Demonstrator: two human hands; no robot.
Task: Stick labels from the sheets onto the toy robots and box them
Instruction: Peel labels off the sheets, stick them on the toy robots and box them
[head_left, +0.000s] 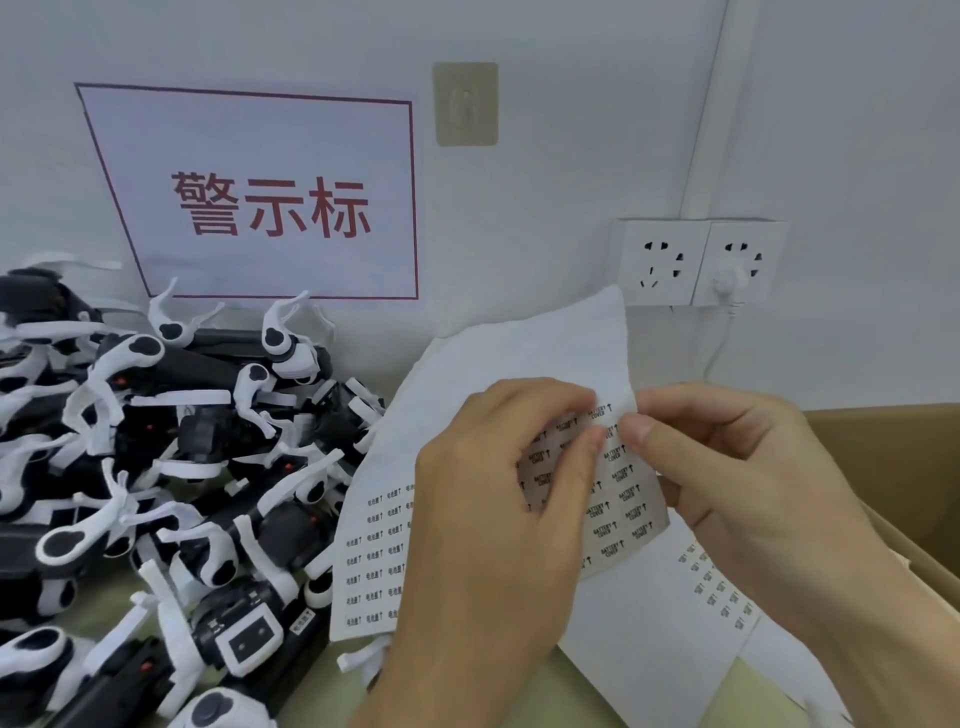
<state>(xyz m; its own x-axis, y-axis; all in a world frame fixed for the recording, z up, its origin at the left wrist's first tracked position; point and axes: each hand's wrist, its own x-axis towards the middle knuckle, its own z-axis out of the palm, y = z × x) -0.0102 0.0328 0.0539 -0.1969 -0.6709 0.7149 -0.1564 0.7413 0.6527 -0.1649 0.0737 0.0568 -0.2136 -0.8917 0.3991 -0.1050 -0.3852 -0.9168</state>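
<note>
Label sheet: a small strip of labels (618, 499) printed with "BATTERY COVER" and an arrow is held up in front of the person, between the two hands, above the table and just right of the toy pile.
Left hand: the left hand (498, 525) comes up from below with its fingers curled round the left side of the strip, thumb tip pressed on the printed face near the top.
Right hand: the right hand (727, 483) pinches the strip's top right edge between thumb and forefinger; whether a single label is lifted there is too small to tell.
Other sheets: a larger white sheet (519, 364) stands behind the strip, leaning toward the wall, with rows of small labels in Chinese characters along its lower left part. Another sheet (665, 623) lies flat on the table under the right hand, with a column of tiny labels near its right edge.
Toy robots: a heap of black-and-white toy robots (171, 467) fills the left of the table, tumbled over one another, white legs sticking out at all angles; the nearest ones touch the lower left edge of the larger sheet.
Box: a brown cardboard box (893, 467) sits at the right, behind and under the right forearm; its inside is not visible.
Table: the table (587, 696) has a pale greenish top.
Wall: a white sign (270, 208) with a red border and red Chinese characters hangs above the toys; a beige adhesive hook (466, 104) is to its right. Two white sockets (701, 262) sit side by side farther right, a white plug in the right one.
</note>
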